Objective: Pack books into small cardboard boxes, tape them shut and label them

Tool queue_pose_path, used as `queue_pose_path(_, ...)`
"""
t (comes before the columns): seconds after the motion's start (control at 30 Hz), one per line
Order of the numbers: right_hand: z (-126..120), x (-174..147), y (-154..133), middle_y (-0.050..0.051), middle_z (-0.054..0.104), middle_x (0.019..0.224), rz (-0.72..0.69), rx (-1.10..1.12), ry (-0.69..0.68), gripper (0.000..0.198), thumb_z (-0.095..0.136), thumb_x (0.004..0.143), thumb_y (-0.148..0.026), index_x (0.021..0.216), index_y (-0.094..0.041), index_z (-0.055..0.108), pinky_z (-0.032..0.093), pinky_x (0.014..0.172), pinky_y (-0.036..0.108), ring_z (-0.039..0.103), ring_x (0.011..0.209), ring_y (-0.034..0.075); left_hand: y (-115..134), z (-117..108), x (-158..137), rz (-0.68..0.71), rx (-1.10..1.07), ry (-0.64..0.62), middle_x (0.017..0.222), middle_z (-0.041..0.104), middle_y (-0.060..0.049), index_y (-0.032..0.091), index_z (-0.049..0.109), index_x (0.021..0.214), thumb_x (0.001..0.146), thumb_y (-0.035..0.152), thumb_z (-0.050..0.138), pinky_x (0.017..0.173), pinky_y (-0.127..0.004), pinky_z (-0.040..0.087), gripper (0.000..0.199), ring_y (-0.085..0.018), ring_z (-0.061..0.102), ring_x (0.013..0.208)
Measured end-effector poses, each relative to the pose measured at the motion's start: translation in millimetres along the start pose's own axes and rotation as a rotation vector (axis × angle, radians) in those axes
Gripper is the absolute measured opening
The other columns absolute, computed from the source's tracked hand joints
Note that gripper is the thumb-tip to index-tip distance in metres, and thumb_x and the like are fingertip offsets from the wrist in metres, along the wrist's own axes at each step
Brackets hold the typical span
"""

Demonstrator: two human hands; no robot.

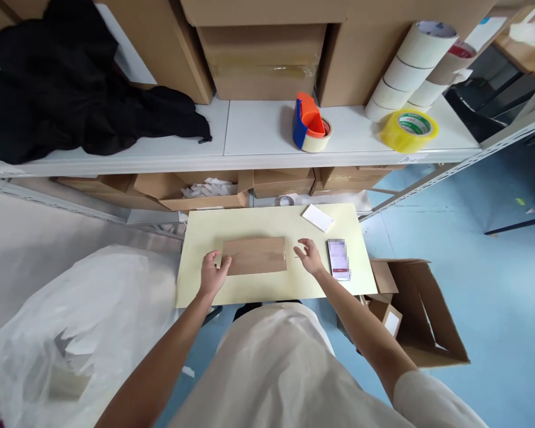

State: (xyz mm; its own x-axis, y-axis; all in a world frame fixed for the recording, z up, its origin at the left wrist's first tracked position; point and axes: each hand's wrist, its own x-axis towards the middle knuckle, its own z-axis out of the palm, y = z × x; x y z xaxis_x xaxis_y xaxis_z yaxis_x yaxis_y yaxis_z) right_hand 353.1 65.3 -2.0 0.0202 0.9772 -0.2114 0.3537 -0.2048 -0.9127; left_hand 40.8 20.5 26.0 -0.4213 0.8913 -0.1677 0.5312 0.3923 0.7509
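Head view: a cardboard package (255, 257) is lying on the bench (258, 288); the left hand (214, 272) is curving open at its left end, contact unclear; the right hand (311, 258) is hovering spread beside its right end, near a phone (337, 260) and white box (318, 218).

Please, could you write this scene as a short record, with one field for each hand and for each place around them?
Table: pale yellow; on it a brown cardboard package, a phone, a white rectangular item
Left hand: open, at the package's left end; contact unclear
Right hand: partly open, between package and phone
Shelf: black cloth, orange-and-blue tape dispenser, yellow tape roll, stacked pale rolls
Left of table: translucent plastic sheeting
Right of table: open carton with smaller boxes
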Motion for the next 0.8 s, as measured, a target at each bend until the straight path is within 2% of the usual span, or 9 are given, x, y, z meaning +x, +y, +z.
queue_pose_path(0.1,-26.2,30.0,10.6,0.016,0.053,0.123,-0.076,-0.300,0.033,0.033,0.050,0.084,-0.031,0.113,-0.015,0.056,0.038,0.100,0.041,0.051,0.115,0.027,25.1,-2.1,1.7,0.225,0.159,0.052,0.116,0.053,-0.014,0.018,0.049,0.105,0.076,0.038,0.057,0.098,-0.044,0.041,0.035,-0.027,0.050,0.116)
queue_pose_path(0.2,-46.3,63.0,18.9,0.018,0.048,0.133,-0.050,-0.560,-0.012,0.039,0.046,0.085,-0.020,0.123,-0.012,0.052,0.036,0.103,0.040,0.046,0.123,0.027,61.4,9.0,11.1,0.449,0.223,0.004,0.118,0.052,-0.014,0.018,0.051,0.104,0.080,0.034,0.054,0.102,-0.042,0.039,0.029,-0.026,0.047,0.121)
queue_pose_path(0.27,-54.7,84.2,23.3,0.018,0.045,0.138,-0.008,-0.700,-0.063,0.043,0.047,0.085,-0.016,0.127,-0.010,0.049,0.036,0.103,0.039,0.041,0.127,0.027,88.2,27.0,21.8,0.545,0.243,-0.069,0.118,0.053,-0.013,0.019,0.052,0.101,0.081,0.032,0.054,0.102,-0.041,0.039,0.025,-0.025,0.046,0.123)
queue_pose_path(0.37,-59.6,111.0,29.8,0.019,0.042,0.140,0.043,-0.825,-0.100,0.046,0.049,0.085,-0.013,0.131,-0.008,0.044,0.036,0.102,0.039,0.038,0.129,0.027,124.4,66.2,39.3,0.640,0.261,-0.206,0.115,0.057,-0.011,0.020,0.054,0.099,0.080,0.029,0.055,0.100,-0.039,0.041,0.021,-0.024,0.050,0.120)
queue_pose_path(0.47,-57.1,126.8,37.9,0.019,0.042,0.139,0.086,-0.906,-0.110,0.048,0.051,0.085,-0.015,0.132,-0.008,0.042,0.035,0.101,0.040,0.036,0.129,0.028,148.1,108.8,51.8,0.633,0.301,-0.369,0.110,0.060,-0.009,0.020,0.055,0.097,0.079,0.027,0.057,0.096,-0.038,0.044,0.020,-0.023,0.057,0.109)
queue_pose_path(0.57,-52.2,130.4,46.9,0.018,0.045,0.136,0.069,-0.979,-0.131,0.040,0.047,0.088,-0.016,0.128,-0.010,0.046,0.038,0.098,0.037,0.040,0.125,0.026,157.6,141.6,56.3,0.524,0.327,-0.494,0.109,0.061,-0.010,0.019,0.056,0.098,0.079,0.028,0.057,0.094,-0.038,0.046,0.021,-0.023,0.058,0.106)
queue_pose_path(0.67,-49.0,126.3,53.4,0.018,0.047,0.133,0.011,-1.063,-0.158,0.037,0.040,0.091,-0.015,0.126,-0.010,0.048,0.041,0.094,0.034,0.044,0.121,0.025,160.1,161.2,58.3,0.415,0.330,-0.559,0.109,0.062,-0.011,0.017,0.057,0.099,0.079,0.031,0.058,0.093,-0.036,0.045,0.024,-0.024,0.059,0.105)
queue_pose_path(0.8,-47.4,118.9,55.1,0.021,0.048,0.130,-0.069,-1.159,-0.196,0.040,0.036,0.088,-0.008,0.126,-0.005,0.048,0.045,0.089,0.034,0.044,0.120,0.027,163.0,179.7,69.1,0.370,0.348,-0.603,0.112,0.062,-0.012,0.017,0.058,0.101,0.079,0.032,0.058,0.095,-0.036,0.044,0.027,-0.024,0.058,0.106)
